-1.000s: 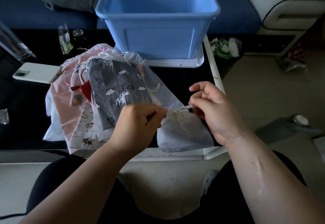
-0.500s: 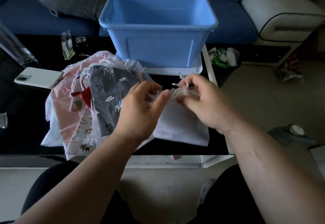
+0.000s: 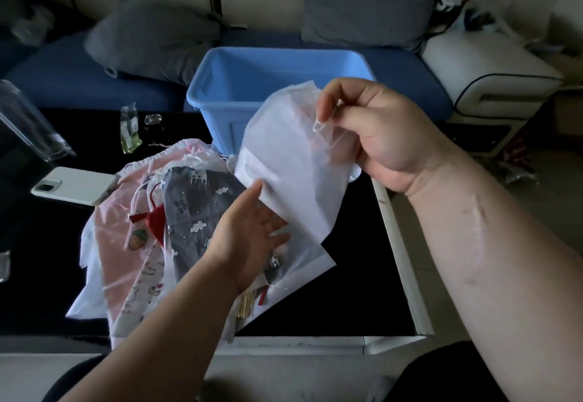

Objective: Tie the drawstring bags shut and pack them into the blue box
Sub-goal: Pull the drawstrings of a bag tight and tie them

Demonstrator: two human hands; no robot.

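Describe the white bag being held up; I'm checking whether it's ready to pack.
The white bag is thin, translucent, matte fabric or plastic, plain and flat, apparently empty. It hangs tilted in the air in front of the blue box, above the pile of bags. The right hand pinches its gathered mouth and a white drawstring loop; the left hand, open, touches its lower edge. Whether a knot is tied cannot be seen.

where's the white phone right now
In the head view the white phone lies face down on the left side of the black tabletop, just left of the pink drawstring bag in the pile.
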